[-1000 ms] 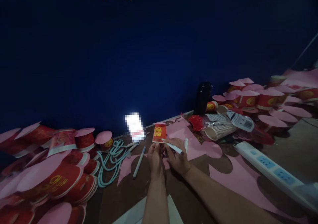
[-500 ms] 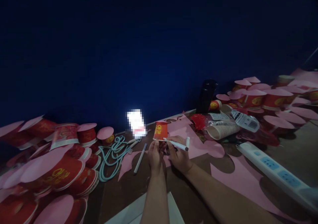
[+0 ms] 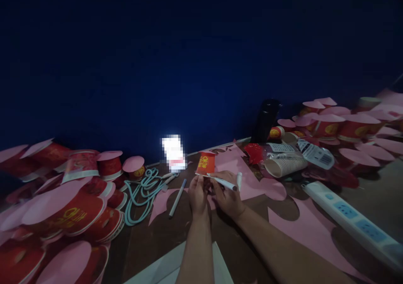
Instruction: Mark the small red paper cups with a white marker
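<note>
An upside-down red paper cup [image 3: 205, 163] with gold print and a pink paper disc on its base is held up in front of me. My left hand [image 3: 197, 195] pinches its rim from below. My right hand [image 3: 227, 196] grips a white pen [image 3: 223, 182] laid across its fingers and also touches the cup's rim. A white pen cap [image 3: 239, 180] sticks up beside my right hand. Pink paper offcuts [image 3: 248, 179] lie on the brown table [image 3: 163, 242] under and behind both hands.
Heaps of red cups topped with pink discs lie at the left [image 3: 63, 217] and back right [image 3: 327, 124]. A teal cord [image 3: 141, 191], a second pen [image 3: 177, 198], a bright phone [image 3: 174, 153], a black bottle [image 3: 267, 119], sleeved cups [image 3: 285, 164] and a white power strip [image 3: 352, 221] surround me.
The view has drifted a little; the cup and both hands sit slightly further right. The yellow object at the top edge is out of view. The grips are unchanged.
</note>
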`<state>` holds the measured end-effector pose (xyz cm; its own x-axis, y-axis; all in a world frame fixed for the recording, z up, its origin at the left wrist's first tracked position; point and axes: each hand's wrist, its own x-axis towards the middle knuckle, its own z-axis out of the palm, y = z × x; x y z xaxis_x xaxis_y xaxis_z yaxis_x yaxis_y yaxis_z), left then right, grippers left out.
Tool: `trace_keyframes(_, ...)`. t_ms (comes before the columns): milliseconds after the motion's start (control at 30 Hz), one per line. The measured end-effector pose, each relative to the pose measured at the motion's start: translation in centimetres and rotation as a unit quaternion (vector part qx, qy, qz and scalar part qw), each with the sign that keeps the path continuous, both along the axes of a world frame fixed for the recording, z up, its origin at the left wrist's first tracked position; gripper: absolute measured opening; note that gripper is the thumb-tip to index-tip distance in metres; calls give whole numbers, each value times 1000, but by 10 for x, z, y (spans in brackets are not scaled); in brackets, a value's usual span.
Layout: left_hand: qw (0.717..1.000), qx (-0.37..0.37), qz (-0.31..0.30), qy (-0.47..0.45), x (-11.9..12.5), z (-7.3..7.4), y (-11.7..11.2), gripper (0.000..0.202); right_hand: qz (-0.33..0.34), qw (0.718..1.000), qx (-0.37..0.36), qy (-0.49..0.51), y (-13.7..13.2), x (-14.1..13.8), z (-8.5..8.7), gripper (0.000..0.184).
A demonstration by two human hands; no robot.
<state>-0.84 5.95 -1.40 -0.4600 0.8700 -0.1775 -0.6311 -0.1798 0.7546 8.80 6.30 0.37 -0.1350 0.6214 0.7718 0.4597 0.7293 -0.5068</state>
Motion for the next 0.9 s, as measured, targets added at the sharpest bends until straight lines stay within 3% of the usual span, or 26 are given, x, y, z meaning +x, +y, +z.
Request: trace_keyframes(900,1000,3,1,-17,1,1,-1,28,-7,1000,-7,-11,-2,0,2,14)
